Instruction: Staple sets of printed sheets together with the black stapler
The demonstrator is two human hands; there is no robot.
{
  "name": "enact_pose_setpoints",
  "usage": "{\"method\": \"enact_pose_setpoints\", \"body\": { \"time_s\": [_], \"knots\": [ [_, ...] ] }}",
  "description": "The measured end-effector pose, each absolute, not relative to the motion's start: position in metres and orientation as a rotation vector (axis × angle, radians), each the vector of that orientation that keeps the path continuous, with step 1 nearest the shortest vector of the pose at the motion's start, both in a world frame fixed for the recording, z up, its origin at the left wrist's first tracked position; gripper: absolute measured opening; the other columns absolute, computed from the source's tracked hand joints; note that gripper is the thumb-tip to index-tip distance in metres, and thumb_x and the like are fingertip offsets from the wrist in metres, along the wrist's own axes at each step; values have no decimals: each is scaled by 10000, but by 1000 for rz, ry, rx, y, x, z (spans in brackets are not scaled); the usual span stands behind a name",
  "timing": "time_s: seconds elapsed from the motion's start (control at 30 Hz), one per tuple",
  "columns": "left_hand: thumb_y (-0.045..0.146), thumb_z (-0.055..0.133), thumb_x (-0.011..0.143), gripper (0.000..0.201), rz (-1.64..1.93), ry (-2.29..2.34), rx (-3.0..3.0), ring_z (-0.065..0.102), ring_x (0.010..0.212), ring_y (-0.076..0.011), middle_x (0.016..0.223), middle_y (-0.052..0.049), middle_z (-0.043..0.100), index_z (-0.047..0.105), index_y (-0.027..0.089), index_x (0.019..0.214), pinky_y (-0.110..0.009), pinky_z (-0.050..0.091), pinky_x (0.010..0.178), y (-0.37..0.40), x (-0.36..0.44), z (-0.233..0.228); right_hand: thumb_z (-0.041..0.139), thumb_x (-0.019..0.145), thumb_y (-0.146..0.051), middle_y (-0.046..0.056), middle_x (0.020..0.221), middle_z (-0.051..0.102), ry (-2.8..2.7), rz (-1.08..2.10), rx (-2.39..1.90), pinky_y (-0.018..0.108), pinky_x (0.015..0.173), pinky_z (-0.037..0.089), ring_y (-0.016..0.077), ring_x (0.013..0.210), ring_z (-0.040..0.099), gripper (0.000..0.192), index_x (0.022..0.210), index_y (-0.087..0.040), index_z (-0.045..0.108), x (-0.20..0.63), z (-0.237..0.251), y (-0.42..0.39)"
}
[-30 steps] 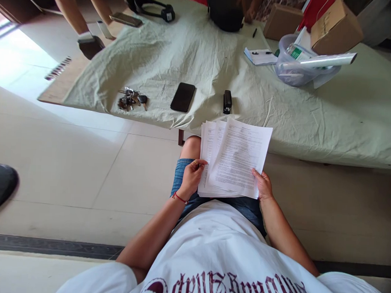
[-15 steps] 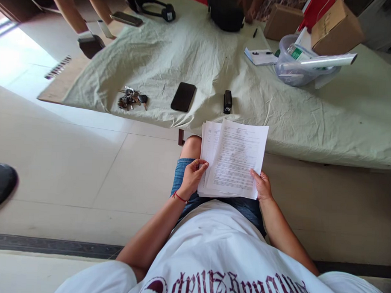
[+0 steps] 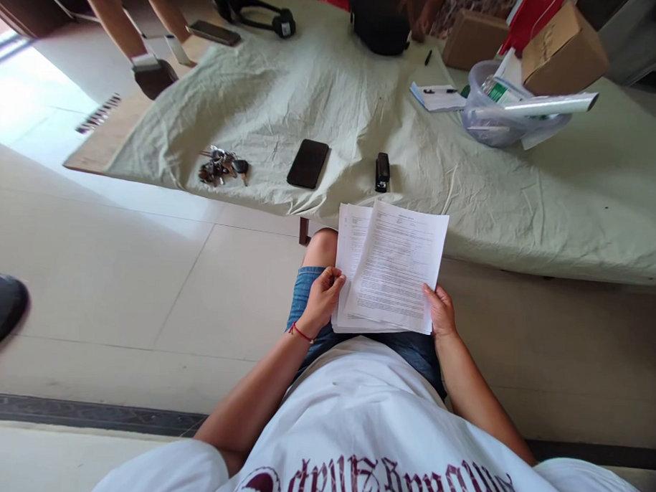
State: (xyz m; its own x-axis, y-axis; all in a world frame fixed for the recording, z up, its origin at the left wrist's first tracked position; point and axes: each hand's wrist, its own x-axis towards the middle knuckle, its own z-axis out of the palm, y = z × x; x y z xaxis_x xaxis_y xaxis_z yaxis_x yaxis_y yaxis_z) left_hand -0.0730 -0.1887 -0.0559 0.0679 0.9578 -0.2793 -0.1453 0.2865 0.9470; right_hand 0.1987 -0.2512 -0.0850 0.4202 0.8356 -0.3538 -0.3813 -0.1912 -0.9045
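Observation:
Printed paper sheets point(image 3: 396, 270) lie over my lap in a loose stack, the top one slanted and shifted right of those beneath. My left hand point(image 3: 326, 292) pinches the stack's left edge between thumb and fingers. On the right edge, my right hand point(image 3: 440, 311) grips the papers, thumb on top and fingers hidden underneath. Beyond the sheets, a black stapler point(image 3: 382, 172) rests near the table's front edge. To its left is a dark phone point(image 3: 308, 163), lying flat.
A table with a pale green cloth point(image 3: 247, 107) spans the front. On it are keys point(image 3: 223, 166), a clear plastic basket point(image 3: 490, 130) with odds and ends, a notepad point(image 3: 438, 98), a cardboard box point(image 3: 565, 50) and a black bag point(image 3: 379, 25). Another person's legs point(image 3: 113, 23) show at upper left.
The left thumb and fingers have drawn slightly back to the left edge of the stack. A different page surface shows there, and the top sheet has shifted a little. The right hand stays nearly still.

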Motion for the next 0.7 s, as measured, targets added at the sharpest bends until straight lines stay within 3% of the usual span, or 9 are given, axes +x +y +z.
{"method": "enact_pose_setpoints", "body": {
  "time_s": [0.23, 0.7],
  "knots": [
    [422, 693, 838, 283, 1056, 1182, 900, 410, 694, -117, 766, 32, 475, 516, 202, 831, -232, 369, 662, -189, -74, -60, 898, 667, -482, 4, 937, 798, -447, 1179, -1359, 364, 786, 625, 238, 835, 754, 422, 980, -248, 737, 200, -83, -253],
    [455, 727, 846, 337, 1080, 1196, 1037, 391, 684, -118, 742, 42, 439, 496, 211, 824, -246, 365, 679, -189, -75, -63, 901, 654, -479, 1, 1042, 802, -390, 1151, -1360, 353, 937, 591, 232, 963, 755, 459, 1034, -254, 774, 202, -87, -251]
  ]
}}
